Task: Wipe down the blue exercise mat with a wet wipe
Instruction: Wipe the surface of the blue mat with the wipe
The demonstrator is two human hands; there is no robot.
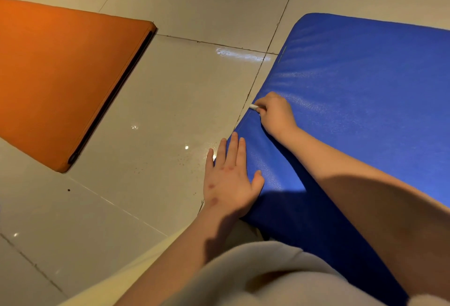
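Note:
A thick blue exercise mat [360,82] lies on the tiled floor and fills the right side of the view. My right hand [276,113] rests on the mat near its left edge, fingers curled round a small white wet wipe [254,107] whose tip pokes out toward the edge. My left hand [231,181] lies flat with straight fingers on the mat's near left corner, partly over the edge. Most of the wipe is hidden inside my right hand.
An orange mat [63,79] lies on the floor at the left, apart from the blue one. Glossy beige floor tiles [175,101] with dark specks run between the two mats. My light-coloured clothing [243,279] fills the bottom of the view.

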